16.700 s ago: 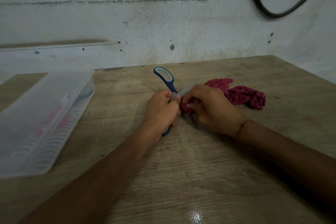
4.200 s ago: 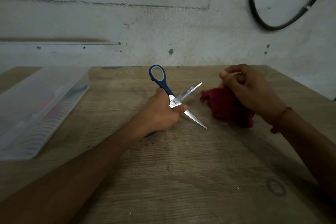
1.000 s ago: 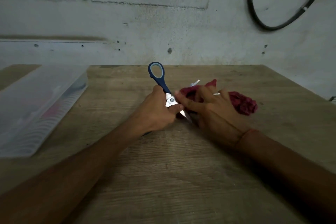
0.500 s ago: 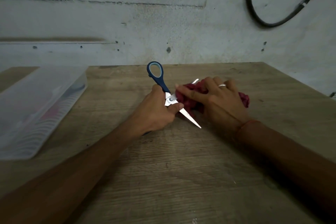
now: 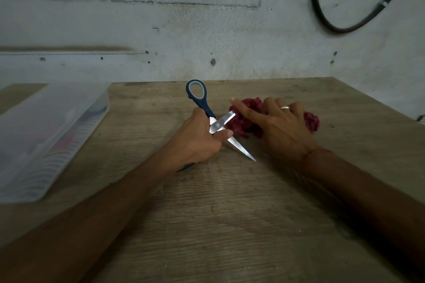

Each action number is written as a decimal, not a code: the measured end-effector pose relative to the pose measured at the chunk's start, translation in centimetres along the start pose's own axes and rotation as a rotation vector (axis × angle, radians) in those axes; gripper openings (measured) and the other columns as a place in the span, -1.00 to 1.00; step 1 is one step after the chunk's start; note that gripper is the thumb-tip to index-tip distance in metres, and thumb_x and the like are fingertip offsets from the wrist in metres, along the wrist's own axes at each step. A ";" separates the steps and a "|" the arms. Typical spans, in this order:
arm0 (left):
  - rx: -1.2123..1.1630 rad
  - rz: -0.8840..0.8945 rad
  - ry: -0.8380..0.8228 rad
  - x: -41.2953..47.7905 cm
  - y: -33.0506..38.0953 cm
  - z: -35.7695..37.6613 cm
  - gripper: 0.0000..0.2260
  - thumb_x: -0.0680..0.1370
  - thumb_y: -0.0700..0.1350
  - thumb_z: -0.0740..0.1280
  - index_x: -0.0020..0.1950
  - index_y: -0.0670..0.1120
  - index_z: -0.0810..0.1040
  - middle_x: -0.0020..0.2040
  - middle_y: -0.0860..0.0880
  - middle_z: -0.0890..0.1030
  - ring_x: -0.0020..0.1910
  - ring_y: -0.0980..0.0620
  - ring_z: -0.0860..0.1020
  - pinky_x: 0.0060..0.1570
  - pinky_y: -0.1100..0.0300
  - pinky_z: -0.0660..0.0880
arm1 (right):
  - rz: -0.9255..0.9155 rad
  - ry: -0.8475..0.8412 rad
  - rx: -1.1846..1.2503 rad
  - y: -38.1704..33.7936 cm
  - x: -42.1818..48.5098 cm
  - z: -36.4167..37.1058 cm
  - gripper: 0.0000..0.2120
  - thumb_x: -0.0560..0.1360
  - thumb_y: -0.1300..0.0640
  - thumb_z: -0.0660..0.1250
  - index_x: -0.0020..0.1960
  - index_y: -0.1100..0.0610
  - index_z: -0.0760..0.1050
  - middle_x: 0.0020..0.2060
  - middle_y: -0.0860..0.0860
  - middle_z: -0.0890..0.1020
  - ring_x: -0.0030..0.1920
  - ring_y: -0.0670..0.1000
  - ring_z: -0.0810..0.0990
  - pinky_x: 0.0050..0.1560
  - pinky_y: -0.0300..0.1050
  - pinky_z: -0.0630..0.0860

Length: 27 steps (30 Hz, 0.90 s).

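1. A worn wooden table [image 5: 230,225] fills the lower frame; two forearms are seen entering from the bottom corners.
2. Centre frame: blue-handled scissors [image 5: 216,124] are gripped by the left hand [image 5: 195,142], fingers curled round the lower handle. The upper loop is left free and the blades are spread wide, one tip pointing down-right toward the table.
3. Just right of centre: a crumpled red cloth [image 5: 243,123] is pressed onto the table by the right hand [image 5: 280,126], fingers straight and splayed, nothing pinched. A ring [image 5: 285,107] is worn.
4. Risk, judged: the upper blade lies just under the extended index finger, so a nick is likely if the blades are closed before that finger is pulled back.
5. Risk, judged: the cloth is bunched, not flat, so a ragged or multi-layer cut could result; slipping is possible under flat pressure alone.
6. Left edge: a translucent plastic box [image 5: 46,135], contents blurred.
7. Upper frame: a scuffed grey wall [image 5: 161,30], with a black cable [image 5: 333,27] looped at upper right.
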<state>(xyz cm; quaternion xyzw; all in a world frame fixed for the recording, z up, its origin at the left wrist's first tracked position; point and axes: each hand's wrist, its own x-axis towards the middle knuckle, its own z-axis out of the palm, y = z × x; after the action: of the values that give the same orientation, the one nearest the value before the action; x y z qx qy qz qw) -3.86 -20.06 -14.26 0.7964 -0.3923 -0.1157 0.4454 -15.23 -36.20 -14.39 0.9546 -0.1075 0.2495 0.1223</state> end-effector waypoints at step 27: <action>-0.028 -0.076 -0.050 0.1 0.2 -0.2 -0.68 0.57 0.01 0.39 0.18 -0.13 0.38 0.04 -0.16 0.58 -0.40 0.07 0.47 -0.57 0.26 0.42 | -0.022 0.327 0.399 -0.5 0.3 0.1 -0.89 0.50 0.10 0.40 -0.02 0.11 0.57 -0.14 -0.01 0.58 -0.19 0.00 0.54 -0.16 -0.01 0.52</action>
<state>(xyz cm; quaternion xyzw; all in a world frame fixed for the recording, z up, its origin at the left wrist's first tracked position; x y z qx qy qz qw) -3.77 -20.10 -13.91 0.8014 -0.3710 -0.1577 0.4418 -14.79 -35.79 -14.36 0.9079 -0.0246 0.4155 -0.0502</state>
